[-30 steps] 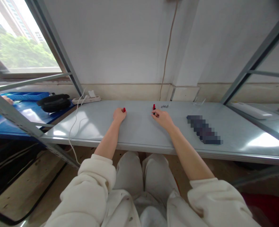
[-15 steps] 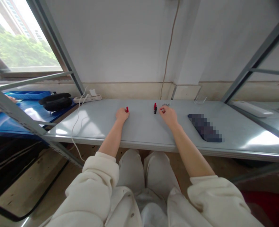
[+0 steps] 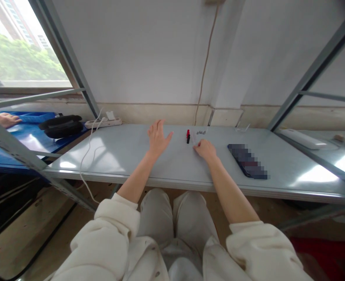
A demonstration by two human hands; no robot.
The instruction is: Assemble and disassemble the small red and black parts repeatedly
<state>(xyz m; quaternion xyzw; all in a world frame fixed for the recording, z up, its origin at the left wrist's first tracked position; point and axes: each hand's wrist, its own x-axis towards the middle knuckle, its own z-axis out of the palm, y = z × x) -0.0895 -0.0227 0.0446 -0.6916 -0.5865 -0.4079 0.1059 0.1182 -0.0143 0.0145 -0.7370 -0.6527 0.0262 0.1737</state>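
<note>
My left hand point(image 3: 158, 137) is raised over the table with its fingers stretched and spread, holding nothing that I can see. Closer to the middle, a small red piece point(image 3: 188, 132) and a small black piece point(image 3: 188, 139) lie close together on the tabletop. Just right of them, my right hand point(image 3: 205, 150) is closed, thumb and fingers pinched at the edge of a see-through plastic piece point(image 3: 193, 137); its exact kind is too faint to tell. Several small metal parts point(image 3: 201, 132) lie beyond the right hand.
The grey table point(image 3: 172, 168) runs along the wall. A dark phone-like object point(image 3: 247, 160), partly pixelated, lies at the right. A white power strip point(image 3: 104, 123) with a trailing cable sits back left. Another person's hand point(image 3: 7, 120) rests by a blue tray point(image 3: 38, 116).
My left hand has opened and lifted; the red piece it held is out of sight. My right hand has come slightly nearer to me, and a see-through piece now shows at its fingertips.
</note>
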